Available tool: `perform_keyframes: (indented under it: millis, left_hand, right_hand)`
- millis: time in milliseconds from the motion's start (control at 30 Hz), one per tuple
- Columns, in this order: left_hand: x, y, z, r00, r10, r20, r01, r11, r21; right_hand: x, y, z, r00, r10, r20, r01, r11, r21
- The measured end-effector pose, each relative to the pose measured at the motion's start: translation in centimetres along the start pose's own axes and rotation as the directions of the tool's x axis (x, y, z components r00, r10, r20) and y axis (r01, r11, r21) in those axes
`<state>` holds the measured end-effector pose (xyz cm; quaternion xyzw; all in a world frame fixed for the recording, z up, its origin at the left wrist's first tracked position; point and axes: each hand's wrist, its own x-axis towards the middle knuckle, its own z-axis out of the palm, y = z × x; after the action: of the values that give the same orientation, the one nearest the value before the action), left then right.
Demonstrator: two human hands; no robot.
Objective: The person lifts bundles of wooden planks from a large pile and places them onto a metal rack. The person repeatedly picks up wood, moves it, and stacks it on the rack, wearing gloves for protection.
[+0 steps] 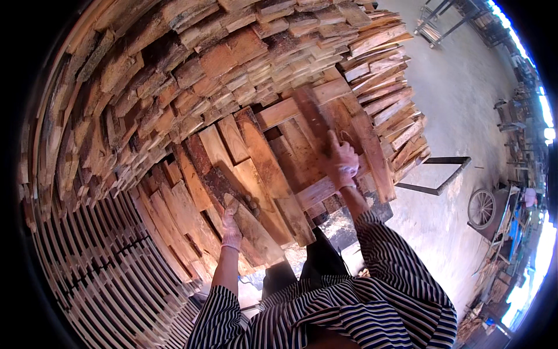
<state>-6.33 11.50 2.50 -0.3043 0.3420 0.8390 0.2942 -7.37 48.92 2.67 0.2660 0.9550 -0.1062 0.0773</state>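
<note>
1. A blurred plank [311, 116] was gripped near its lower end by the gloved right hand [343, 166], closed around it, over the top of the wood stack [192, 75].
2. The plank pointed up and away from the person, its far end above the boards already laid crosswise; the blur suggested it was in motion.
3. The gloved left hand [231, 228] was set against the near end of a slab [256, 227] at the front of the stack; whether it was clasped or only pressed could not be told.
4. The step in hand was judged to be the stacking of sawn boards, with one plank being placed.
5. The next move was judged to call for the plank to be lowered flat beside its neighbours, aligned with them, and released only once it lay steady.
6. A slatted pile [99, 273] lay at lower left, and a wheel [481, 208] stood on the concrete floor [459, 87] at right.
</note>
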Motion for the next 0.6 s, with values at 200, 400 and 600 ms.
perform_keyframes:
  millis: [200,400,600]
  left_hand:
    - [0.6,0.4,-1.9,0.983,0.128,0.134,-0.15,0.973,0.173]
    - [0.6,0.4,-2.7,0.978,0.088,0.188,-0.103,0.992,0.073]
    - [-1.2,0.3,-1.1,0.986,0.047,0.158,-0.068,0.989,0.129]
  right_hand:
    - [-4.1,-11.4,3.2,0.99,-0.075,0.117,0.035,0.95,0.311]
    - [-0.1,-5.4,1.3,0.916,-0.398,0.053,0.389,0.912,0.131]
    - [1.1,9.9,-3.8,0.98,0.2,0.016,-0.2,0.979,-0.029]
